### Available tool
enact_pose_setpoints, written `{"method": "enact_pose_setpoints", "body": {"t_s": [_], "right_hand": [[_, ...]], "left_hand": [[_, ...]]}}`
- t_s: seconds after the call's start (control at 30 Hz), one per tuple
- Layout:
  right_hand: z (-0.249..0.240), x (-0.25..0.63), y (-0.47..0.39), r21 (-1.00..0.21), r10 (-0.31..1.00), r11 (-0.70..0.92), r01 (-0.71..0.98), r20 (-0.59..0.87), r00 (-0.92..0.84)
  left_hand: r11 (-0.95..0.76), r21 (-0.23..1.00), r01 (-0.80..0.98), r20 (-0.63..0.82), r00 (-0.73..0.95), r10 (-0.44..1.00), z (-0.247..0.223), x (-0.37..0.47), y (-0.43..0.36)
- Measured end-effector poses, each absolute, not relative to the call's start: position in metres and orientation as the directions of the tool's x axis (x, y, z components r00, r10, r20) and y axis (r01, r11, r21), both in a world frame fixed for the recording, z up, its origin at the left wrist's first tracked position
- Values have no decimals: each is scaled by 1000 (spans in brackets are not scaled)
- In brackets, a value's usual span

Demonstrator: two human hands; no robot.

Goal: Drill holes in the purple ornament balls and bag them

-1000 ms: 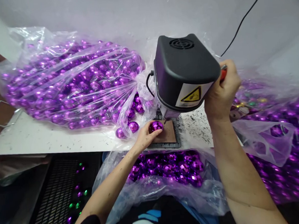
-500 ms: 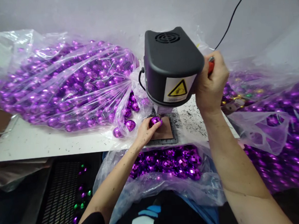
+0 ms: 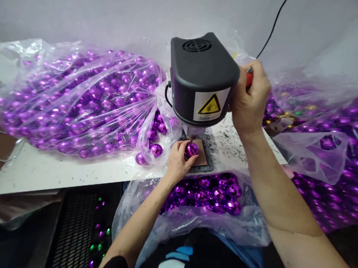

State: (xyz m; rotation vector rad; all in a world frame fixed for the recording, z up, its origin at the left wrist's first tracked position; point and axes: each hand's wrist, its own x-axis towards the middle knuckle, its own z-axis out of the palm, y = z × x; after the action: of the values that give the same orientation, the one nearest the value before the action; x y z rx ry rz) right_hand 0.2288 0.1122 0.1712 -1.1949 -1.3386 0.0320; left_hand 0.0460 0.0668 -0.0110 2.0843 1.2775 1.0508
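My left hand [image 3: 180, 161] has its fingers and thumb around a shiny purple faceted ball [image 3: 192, 149]. The ball sits on a brown pad [image 3: 201, 159] under the drill bit or spindle of a black bench machine [image 3: 205, 67]; I cannot tell whether the tip touches it. My right hand [image 3: 252, 97] is wrapped round the machine's lever handle [image 3: 249, 78], which shows a red part. A yellow warning sticker [image 3: 211, 105] faces me on the housing.
A tied clear bag [image 3: 83, 103] full of purple balls lies at left, with loose balls [image 3: 156, 150] beside its neck. An open plastic bag [image 3: 213, 192] of balls rests on my lap. More bagged purple balls [image 3: 347, 156] fill the right. Dark shavings [image 3: 228, 147] litter the white table [image 3: 47, 168].
My left hand has moved slightly right and down with the ball, which now shows more fully beneath the machine head. My right hand stays on the handle.
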Motion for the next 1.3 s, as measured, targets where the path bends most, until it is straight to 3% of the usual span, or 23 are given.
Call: {"method": "enact_pose_setpoints", "body": {"t_s": [0.17,0.43,0.8,1.07,1.3], "right_hand": [[171,229,112,-657,603,454,602,724,335],[167,230,102,-626,551,452,636,756,353],[109,225,60,-415,268,548,727,910,318],[91,223,56,-366,222,588,721,931,291],[77,226,50,-359,257,597,717,933,253]], "left_hand": [[-384,785,487,312,226,923,-23,49,70],[-443,758,479,369,246,896,-30,48,69],[-475,744,469,407,247,880,-26,48,66],[-455,732,507,398,223,890,-24,49,66],[-477,737,479,414,238,879,-25,49,66]]}}
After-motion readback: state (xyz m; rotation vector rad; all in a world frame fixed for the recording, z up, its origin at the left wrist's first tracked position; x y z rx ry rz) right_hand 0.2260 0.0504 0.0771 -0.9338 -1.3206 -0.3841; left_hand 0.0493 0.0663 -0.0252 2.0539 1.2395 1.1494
